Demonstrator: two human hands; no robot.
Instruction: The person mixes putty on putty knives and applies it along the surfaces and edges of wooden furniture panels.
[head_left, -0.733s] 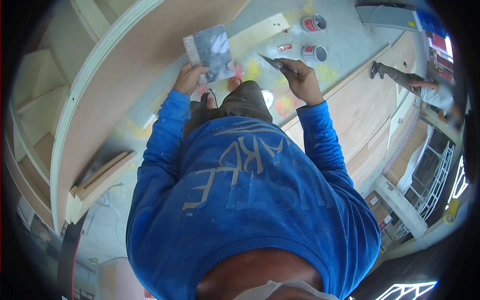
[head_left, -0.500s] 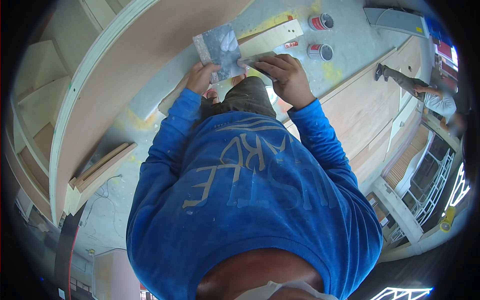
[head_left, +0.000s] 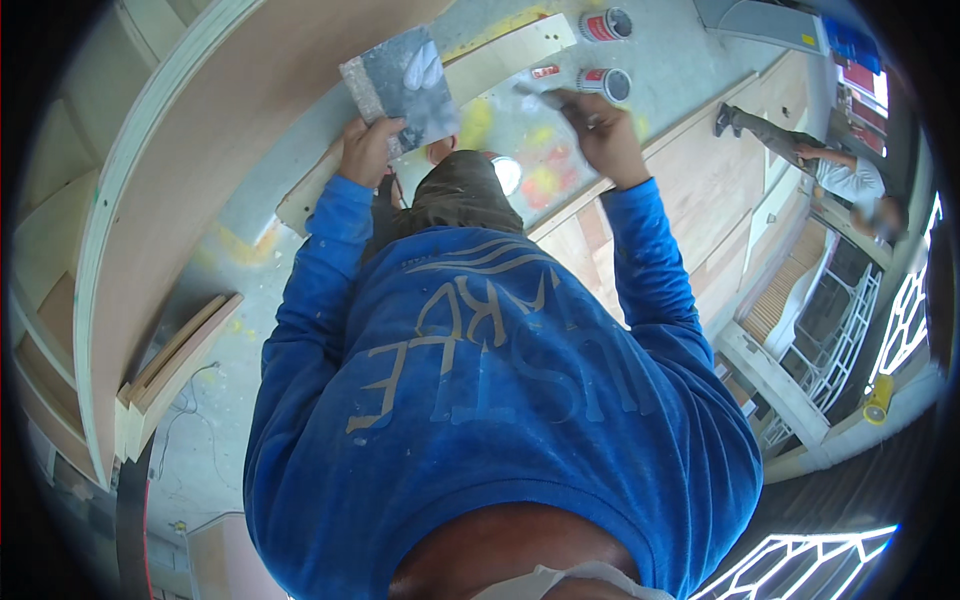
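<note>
My left hand (head_left: 368,150) grips a flat grey mixing board (head_left: 392,112) by its lower edge, with the thumb on top. The board has a rough, pale strip along its left side. White putty (head_left: 424,66) lies in smooth lumps near its upper right corner. Off to the right, my right hand (head_left: 610,145) is raised and closed around a putty knife (head_left: 548,97). Its dark blade points left toward the board, apart from it, and is blurred by motion. The fingers partly hide the knife's handle.
A large curved wooden panel (head_left: 190,200) rises on the left. Two cans (head_left: 606,24) and a small red tube (head_left: 545,72) are on the paint-spotted floor beside a curved pale plank (head_left: 510,50). Long wooden panels (head_left: 690,170) lie right; another person (head_left: 850,178) stands beyond them.
My right hand has drawn the putty knife away from the board, toward the right. The board in my left hand has shifted left and up. The whole view has swung slightly.
</note>
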